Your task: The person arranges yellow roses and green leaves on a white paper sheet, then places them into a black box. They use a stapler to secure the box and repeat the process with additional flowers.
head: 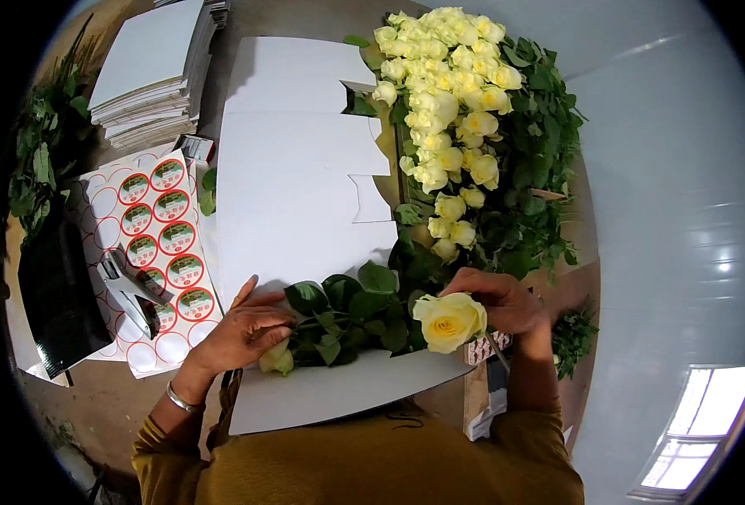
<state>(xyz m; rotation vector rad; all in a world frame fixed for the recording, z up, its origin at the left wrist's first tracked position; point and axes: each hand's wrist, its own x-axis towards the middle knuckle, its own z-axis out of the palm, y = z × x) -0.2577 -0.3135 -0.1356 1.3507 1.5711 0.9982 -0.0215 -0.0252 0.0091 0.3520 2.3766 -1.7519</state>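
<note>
My right hand point(502, 298) has its fingers curled beside an open pale yellow rose point(450, 322) and grips it just behind the bloom. Its stem is mostly hidden. Over the near fold of a white cardboard sheet point(303, 164), my left hand point(246, 334) rests beside a second pale rose point(276, 360), thumb touching near the bloom; whether the fingers close on its stem is hidden. Dark green rose leaves point(353, 300) lie between the two hands. The cardboard's front flap point(347, 391) reaches towards my body.
Many pale yellow roses point(432, 120) with leafy stems are heaped at the right. Left are a hand stapler point(129, 290) on sheets of round stickers point(177, 237), a staple box point(196, 148), stacked white cardboard point(148, 57), dark foliage point(44, 158) and a black sleeve point(60, 300).
</note>
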